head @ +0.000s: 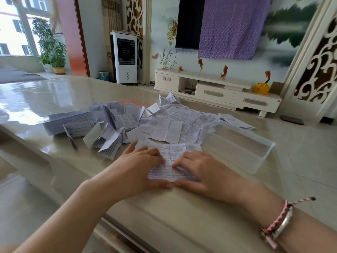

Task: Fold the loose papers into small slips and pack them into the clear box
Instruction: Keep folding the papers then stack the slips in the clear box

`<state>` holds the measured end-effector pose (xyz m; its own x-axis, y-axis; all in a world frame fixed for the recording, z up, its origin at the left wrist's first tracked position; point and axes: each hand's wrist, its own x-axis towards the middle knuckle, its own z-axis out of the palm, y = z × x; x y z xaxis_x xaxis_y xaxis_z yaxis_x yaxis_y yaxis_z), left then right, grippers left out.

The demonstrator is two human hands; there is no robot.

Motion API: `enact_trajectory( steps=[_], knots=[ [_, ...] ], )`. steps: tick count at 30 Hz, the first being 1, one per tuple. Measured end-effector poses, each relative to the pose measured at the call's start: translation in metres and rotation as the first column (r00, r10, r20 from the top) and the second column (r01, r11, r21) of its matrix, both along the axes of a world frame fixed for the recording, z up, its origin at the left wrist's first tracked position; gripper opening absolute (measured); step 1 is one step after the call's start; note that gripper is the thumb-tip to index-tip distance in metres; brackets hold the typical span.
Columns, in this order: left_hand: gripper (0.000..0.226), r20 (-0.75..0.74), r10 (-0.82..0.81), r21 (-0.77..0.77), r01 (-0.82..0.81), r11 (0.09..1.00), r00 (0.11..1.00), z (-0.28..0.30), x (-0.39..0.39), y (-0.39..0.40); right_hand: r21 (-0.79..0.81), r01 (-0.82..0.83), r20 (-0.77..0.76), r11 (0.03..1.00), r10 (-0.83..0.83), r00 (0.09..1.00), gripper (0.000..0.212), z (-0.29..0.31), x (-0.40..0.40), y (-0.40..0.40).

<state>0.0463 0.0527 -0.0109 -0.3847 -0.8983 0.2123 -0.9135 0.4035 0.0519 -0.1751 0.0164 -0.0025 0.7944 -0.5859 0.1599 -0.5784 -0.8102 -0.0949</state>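
The glossy beige table [54,99] carries everything: a wide spread of unfolded printed sheets [184,117] at centre, a heap of folded slips [102,125] to their left, and the clear box [242,145] lying to the right, seemingly with nothing in it yet. Nearest the edge lies one printed sheet [173,157], pinned by both hands. The left hand [138,165] lies nearly flat, fingertips pressing the paper; the right hand [202,170] does likewise, fingers slightly bent, thumbs almost meeting at the near edge. To crease well, I'd line the edges up first, then run the fingertips outward from the middle. The print on the sheet is too fine to read; no brand shows
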Motion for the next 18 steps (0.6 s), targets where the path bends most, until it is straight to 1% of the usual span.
enact_trajectory(
  steps=[3,6,9,12,14,15,17,18],
  knots=[
    [0.101,0.034,0.012,0.008,-0.012,1.0,0.999,0.003,-0.004,0.001,-0.022,0.0,-0.012,1.0,0.0,1.0,0.06,0.001,0.001,0.001],
    [0.099,0.098,0.02,0.011,-0.021,1.0,0.995,0.005,-0.006,0.002,-0.08,-0.019,-0.024,0.997,0.017,1.0,0.055,-0.001,0.001,0.001],
    [0.091,0.085,0.021,-0.042,-0.017,0.999,0.996,0.005,-0.008,0.002,-0.127,-0.039,-0.011,0.991,0.038,0.999,0.05,0.0,0.002,0.001],
    [0.087,0.039,0.024,-0.071,-0.021,0.997,0.999,0.004,-0.008,0.0,-0.106,-0.038,0.024,0.994,0.041,0.999,0.042,0.001,0.002,-0.002],
    [0.086,-0.004,0.015,-0.066,-0.015,0.998,1.0,0.005,-0.007,-0.001,-0.053,-0.024,0.1,0.998,0.029,0.995,0.036,0.0,0.0,-0.006],
    [0.085,-0.048,0.007,-0.047,-0.01,0.999,0.999,0.006,-0.006,-0.001,0.005,-0.001,0.164,1.0,0.0,0.986,0.032,0.001,-0.001,-0.007],
    [0.082,-0.147,0.018,0.019,-0.015,1.0,0.989,0.007,-0.001,-0.004,0.173,0.051,0.287,0.984,-0.1,0.953,0.019,0.004,-0.004,-0.011],
    [0.075,-0.22,0.029,0.05,-0.018,0.999,0.975,0.009,0.001,-0.005,0.26,0.066,0.321,0.963,-0.151,0.935,0.014,0.007,-0.005,-0.013]
  ],
)
